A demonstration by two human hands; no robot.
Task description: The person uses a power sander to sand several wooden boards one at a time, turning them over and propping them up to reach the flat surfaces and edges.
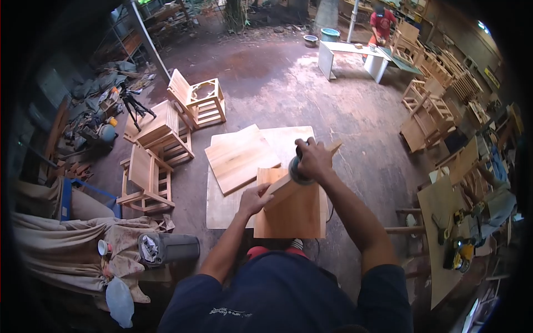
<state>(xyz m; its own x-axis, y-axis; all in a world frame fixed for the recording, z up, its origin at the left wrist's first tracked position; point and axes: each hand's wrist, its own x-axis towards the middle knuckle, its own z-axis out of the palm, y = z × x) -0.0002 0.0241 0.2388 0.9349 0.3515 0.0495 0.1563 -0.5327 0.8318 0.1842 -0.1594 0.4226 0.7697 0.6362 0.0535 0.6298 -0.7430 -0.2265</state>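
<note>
Your right grip point(315, 162) is curled closed over the sander point(296, 171), which sits against the narrow wooden piece point(279, 187). Your left grip point(254, 201) is partly closed on that piece's near end; ahead of it, a flat board point(239, 158) lies on the pale bench point(217, 210).

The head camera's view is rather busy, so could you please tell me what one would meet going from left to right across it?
Black tripod, wooden chair with the open seat, left hand, right hand, distant person in red, plywood-topped table.
</note>
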